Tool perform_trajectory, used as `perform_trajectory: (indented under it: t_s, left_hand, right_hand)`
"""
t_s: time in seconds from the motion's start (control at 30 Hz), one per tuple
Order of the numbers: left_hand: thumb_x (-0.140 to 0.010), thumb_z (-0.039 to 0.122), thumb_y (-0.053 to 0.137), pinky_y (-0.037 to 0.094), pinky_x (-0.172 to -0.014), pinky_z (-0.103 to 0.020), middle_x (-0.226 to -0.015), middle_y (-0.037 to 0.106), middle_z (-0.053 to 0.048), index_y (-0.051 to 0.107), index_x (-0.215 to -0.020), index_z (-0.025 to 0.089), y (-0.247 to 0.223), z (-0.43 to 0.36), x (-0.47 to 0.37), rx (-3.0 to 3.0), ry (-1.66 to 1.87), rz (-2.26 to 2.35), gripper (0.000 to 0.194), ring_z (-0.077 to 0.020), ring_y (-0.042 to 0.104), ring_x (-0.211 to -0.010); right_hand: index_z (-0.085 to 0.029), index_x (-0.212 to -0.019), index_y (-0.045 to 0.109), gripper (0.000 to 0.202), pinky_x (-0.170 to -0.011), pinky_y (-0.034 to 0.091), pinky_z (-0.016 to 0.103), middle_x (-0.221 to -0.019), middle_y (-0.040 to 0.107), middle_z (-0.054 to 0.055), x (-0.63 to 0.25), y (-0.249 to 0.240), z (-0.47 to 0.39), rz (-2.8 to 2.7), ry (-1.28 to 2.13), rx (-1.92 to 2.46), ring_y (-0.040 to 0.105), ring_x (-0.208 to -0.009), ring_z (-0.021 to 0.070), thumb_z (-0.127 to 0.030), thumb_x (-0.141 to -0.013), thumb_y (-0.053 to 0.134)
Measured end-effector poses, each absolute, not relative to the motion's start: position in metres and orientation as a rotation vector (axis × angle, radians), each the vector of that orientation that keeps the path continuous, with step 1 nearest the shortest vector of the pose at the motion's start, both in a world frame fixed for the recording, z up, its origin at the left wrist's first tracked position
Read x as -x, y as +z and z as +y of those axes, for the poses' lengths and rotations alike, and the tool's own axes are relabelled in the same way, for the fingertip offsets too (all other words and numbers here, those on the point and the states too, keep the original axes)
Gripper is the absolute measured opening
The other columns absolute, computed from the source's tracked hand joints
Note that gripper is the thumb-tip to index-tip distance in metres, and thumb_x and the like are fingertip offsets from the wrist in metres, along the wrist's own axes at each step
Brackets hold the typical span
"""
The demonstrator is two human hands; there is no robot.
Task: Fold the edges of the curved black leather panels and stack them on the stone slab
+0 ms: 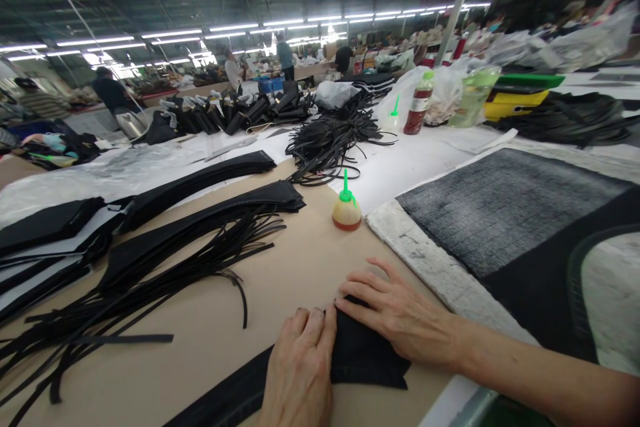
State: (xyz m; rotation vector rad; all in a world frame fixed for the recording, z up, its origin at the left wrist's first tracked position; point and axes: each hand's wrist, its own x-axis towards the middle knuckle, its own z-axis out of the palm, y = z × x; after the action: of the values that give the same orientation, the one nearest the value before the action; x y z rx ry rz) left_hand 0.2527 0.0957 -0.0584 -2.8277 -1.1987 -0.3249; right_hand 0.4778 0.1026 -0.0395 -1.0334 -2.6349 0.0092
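Note:
A long piece of black material (367,353), looking like leather or fabric, lies across the tan table surface close to me. My left hand (303,367) presses down on it, fingers bent and held together at its upper edge. On the wider end of the same piece rests my right hand (400,317), its fingers stretched out and apart. The fingertips of both hands nearly meet at that edge; what lies beneath them is hidden. Beyond the hands stands a small squeeze bottle (346,210) with a green nozzle and reddish-brown liquid at its bottom.
Thin black strips (200,267) and stacked curved black pieces (200,227) lie left. Another heap of strips (335,133) sits farther back. At right, a pale slab (415,233) bears a large black panel (510,213). Behind are a red-liquid bottle (419,103) and several people.

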Motion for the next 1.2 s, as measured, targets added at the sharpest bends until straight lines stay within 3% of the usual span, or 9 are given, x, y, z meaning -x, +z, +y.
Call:
perform_trajectory:
  t_s: [0.23, 0.53, 0.9, 1.2]
  left_hand:
    - [-0.073, -0.007, 0.041, 0.046, -0.084, -0.036, -0.103, 0.059, -0.006, 0.048, -0.136, 0.021, -0.061, 0.093, -0.258, 2.707, -0.406, -1.198, 0.069, -0.023, 0.051, -0.094]
    - [-0.078, 0.0, 0.041, 0.045, -0.081, -0.035, -0.102, 0.057, -0.006, 0.048, -0.137, 0.032, -0.057, 0.095, -0.262, 2.617, -0.405, -1.115, 0.067, -0.0229, 0.051, -0.093]
    - [-0.087, 0.01, 0.045, 0.043, -0.08, -0.034, -0.098, 0.056, -0.008, 0.041, -0.143, 0.026, -0.055, 0.102, -0.262, 2.711, -0.332, -1.004, 0.058, -0.0225, 0.052, -0.088]
    - [-0.088, 0.012, 0.047, 0.041, -0.081, -0.035, -0.099, 0.056, -0.007, 0.041, -0.143, 0.027, -0.052, 0.104, -0.263, 2.795, -0.339, -1.041, 0.057, -0.0221, 0.051, -0.089]
  right_hand:
    - [-0.019, -0.136, 0.048, 0.055, -0.11, 0.015, 0.058, -0.129, 0.053, 0.01, -0.49, -0.037, 0.097, -2.619, -0.054, 1.096, 0.037, -0.127, 0.0265, -0.001, -0.086, 0.036]
    - [-0.016, -0.114, 0.059, 0.036, -0.095, 0.032, 0.048, -0.107, 0.06, 0.009, -0.492, -0.042, 0.078, -2.381, 0.083, 1.201, 0.051, -0.098, 0.0245, -0.003, -0.089, 0.036]
    - [-0.014, -0.114, 0.058, 0.035, -0.091, 0.028, 0.047, -0.104, 0.058, 0.009, -0.493, -0.047, 0.073, -2.382, 0.081, 1.2, 0.049, -0.095, 0.0253, -0.004, -0.093, 0.031]
    - [-0.018, -0.119, 0.056, 0.041, -0.09, 0.027, 0.045, -0.106, 0.057, 0.007, -0.489, -0.038, 0.077, -2.348, 0.197, 1.255, 0.047, -0.097, 0.0243, -0.001, -0.087, 0.038]
